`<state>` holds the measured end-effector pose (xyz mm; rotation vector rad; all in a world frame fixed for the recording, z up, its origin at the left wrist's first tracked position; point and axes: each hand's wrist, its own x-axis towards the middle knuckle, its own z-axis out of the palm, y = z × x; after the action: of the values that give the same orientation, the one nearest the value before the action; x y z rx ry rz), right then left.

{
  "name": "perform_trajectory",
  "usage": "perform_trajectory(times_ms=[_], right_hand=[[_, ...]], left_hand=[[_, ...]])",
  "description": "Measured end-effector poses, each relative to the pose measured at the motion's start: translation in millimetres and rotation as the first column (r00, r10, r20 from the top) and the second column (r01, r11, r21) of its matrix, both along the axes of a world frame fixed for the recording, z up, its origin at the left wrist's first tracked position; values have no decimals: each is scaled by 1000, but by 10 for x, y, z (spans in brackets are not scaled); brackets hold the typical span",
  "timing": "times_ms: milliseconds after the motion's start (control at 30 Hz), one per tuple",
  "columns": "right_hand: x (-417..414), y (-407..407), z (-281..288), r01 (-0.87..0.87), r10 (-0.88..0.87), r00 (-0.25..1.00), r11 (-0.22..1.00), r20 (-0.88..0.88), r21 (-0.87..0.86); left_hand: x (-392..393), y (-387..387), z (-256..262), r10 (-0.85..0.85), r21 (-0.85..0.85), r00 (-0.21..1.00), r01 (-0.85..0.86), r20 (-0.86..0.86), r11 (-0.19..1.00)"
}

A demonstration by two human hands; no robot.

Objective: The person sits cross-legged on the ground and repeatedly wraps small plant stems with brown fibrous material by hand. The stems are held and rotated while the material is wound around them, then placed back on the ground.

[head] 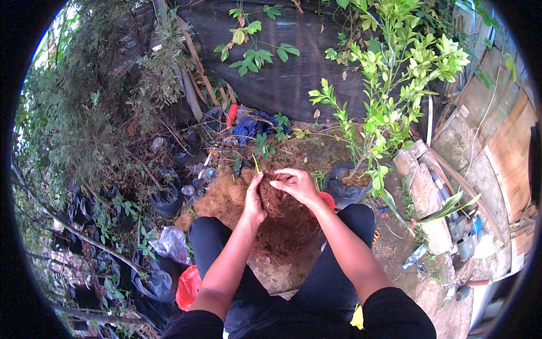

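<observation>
Between my hands is a clump of brown coir-like fibre (271,198). My left hand (255,198) holds its left side, the palm turned inward, and a thin green shoot (255,162) sticks up by the fingertips. On the clump's upper right is my right hand (299,186), its thumb and fingers curved and apart; whether the fingertips grip any fibre cannot be told. Below and to the left a large heap of loose brown fibre (220,195) spreads over the ground. A red container (327,199) shows partly behind my right wrist.
A leafy plant in a black grow bag (345,190) stands right of the hands. Stone blocks (432,207) and a plastic bottle (415,256) lie farther right. At left are a clear plastic bag (171,245), a red plastic bag (188,288) and several black grow bags. Dark sheeting (296,80) hangs behind.
</observation>
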<state>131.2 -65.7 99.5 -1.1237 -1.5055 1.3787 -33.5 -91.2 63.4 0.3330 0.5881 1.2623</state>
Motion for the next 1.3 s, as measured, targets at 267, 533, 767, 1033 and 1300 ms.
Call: perform_trajectory(times_ms=[267,533,767,1033,1300], right_hand=[[-68,-90,-105,139,-134,990,945,-38,296],[-223,-19,-186,253,-212,961,932,-175,261],[-109,96,-257,430,-386,848,902,-362,46],[220,191,-276,623,-579,723,782,-375,-7],[403,165,-403,257,-273,924,962,268,92]], left_hand=[[-95,-90,-49,4,-25,1000,-5,-30,1000],[-113,-141,48,16,8,999,-15,-39,1000],[-204,-139,47,-57,-104,998,61,34,993],[-257,-132,54,1,-111,999,-5,-33,994],[-401,-141,-28,57,-129,993,-71,-104,989]])
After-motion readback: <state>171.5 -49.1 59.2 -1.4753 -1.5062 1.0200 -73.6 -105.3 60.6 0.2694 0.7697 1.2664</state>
